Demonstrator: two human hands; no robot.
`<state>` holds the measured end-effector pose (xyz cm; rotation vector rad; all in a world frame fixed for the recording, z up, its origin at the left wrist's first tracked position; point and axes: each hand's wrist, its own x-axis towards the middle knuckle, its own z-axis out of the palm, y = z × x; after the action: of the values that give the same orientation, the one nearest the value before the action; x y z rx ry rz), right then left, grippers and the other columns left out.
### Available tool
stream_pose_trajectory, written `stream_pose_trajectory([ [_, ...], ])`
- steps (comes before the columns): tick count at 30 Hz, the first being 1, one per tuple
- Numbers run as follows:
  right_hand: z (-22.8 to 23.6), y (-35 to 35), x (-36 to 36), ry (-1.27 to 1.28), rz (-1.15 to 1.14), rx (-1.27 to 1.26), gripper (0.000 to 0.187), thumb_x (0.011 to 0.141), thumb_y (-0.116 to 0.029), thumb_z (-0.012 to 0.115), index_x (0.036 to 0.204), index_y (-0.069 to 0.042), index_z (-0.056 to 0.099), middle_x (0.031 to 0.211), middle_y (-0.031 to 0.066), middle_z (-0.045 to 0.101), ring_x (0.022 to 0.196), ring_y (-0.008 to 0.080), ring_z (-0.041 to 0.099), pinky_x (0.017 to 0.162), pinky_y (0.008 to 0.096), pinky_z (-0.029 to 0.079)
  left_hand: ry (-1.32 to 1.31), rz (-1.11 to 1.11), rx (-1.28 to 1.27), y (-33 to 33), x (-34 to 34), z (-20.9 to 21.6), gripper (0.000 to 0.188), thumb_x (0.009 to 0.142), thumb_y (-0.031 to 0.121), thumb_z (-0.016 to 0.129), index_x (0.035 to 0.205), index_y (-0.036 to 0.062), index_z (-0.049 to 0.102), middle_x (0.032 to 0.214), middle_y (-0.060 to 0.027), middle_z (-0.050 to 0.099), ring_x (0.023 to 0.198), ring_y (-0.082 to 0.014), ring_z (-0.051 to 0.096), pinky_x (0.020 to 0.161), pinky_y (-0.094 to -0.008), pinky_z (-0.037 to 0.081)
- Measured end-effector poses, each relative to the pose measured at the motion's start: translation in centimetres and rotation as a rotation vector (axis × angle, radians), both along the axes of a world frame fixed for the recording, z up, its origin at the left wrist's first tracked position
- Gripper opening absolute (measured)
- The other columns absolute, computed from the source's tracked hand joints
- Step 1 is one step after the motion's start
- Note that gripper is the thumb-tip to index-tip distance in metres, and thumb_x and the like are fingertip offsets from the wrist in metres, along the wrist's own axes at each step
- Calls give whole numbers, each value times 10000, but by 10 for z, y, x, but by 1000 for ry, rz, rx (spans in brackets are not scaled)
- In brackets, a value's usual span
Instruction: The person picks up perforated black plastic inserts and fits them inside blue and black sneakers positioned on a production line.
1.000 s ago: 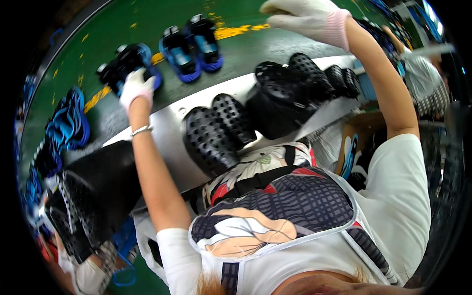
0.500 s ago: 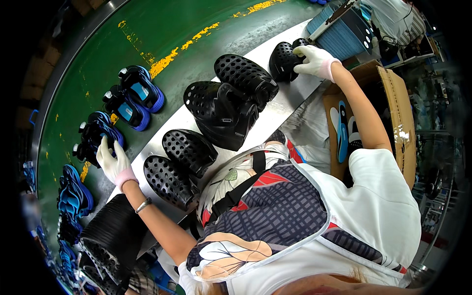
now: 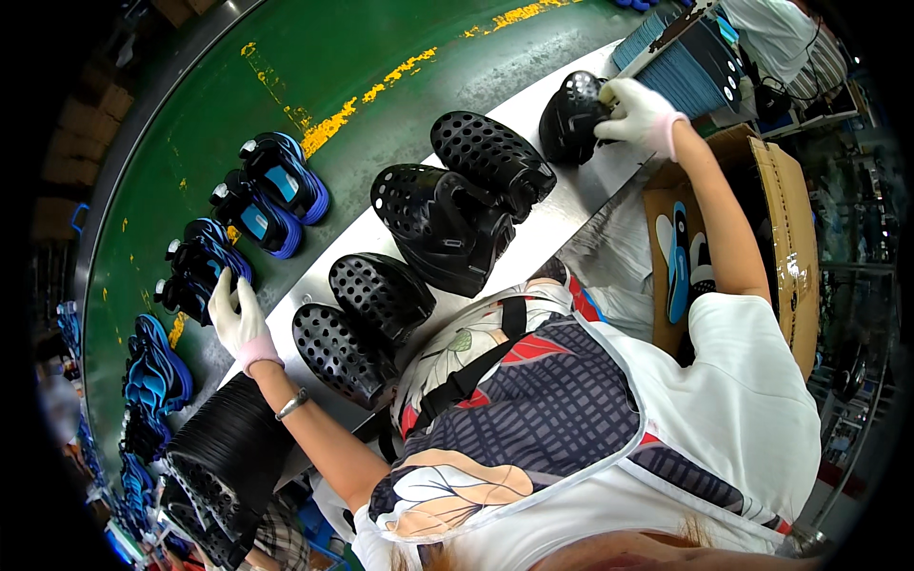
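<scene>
Black perforated clog (image 3: 571, 119), glossy: right hand (image 3: 640, 112) fingers clamped on it; left hand (image 3: 238, 319) fingers apart on blue sandal (image 3: 195, 276).

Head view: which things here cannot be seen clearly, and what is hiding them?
- Left hand: its fingertips lie on a blue and black shoe; whether it grips is unclear.
- Right hand: its palm covers part of a black perforated shoe; the grip is hidden.
- Cardboard box: the right forearm hides most of what is inside.
- Stacked black pieces: cut off at the dark lower left rim.
</scene>
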<state>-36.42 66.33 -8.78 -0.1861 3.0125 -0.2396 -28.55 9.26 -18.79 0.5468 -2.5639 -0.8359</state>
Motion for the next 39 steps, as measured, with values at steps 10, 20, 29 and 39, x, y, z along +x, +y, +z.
stream_pose_trajectory([
  [10, 101, -184, -5, 131, 546, -355, 528, 694, -137, 772, 1163, -45, 547, 1035, 77, 578, 899, 184, 618, 808, 300, 517, 120, -470, 991, 48, -4, 73, 719, 952, 536, 475, 1376, -42, 422, 1311, -201, 510, 1084, -261, 587, 861, -346, 510],
  [20, 95, -339, 4, -253, 1034, -369, 500, 774, -377, 680, 1092, 5, 623, 975, 182, 646, 892, 307, 641, 787, 360, 507, 402, -585, 1871, 67, 29, 69, 709, 892, 579, 548, 1309, 12, 456, 1267, -151, 548, 1139, -278, 563, 1000, -400, 465],
  [29, 74, -386, 11, -368, 799, -94, 507, 831, -446, 601, 1038, 17, 603, 782, 217, 644, 765, 345, 649, 709, 400, 512, 669, -392, 1714, 51, 13, 36, 331, 908, 284, 660, 1133, 73, 540, 1064, -39, 620, 957, -160, 619, 867, -327, 517],
  [39, 55, -409, -43, -328, 762, 259, 515, 814, -468, 571, 952, 21, 649, 850, 249, 650, 847, 390, 636, 781, 432, 499, 137, -359, 211, 19, -8, -4, 600, 769, 278, 715, 1280, 42, 508, 1295, -228, 486, 1135, -348, 536, 960, -365, 448],
])
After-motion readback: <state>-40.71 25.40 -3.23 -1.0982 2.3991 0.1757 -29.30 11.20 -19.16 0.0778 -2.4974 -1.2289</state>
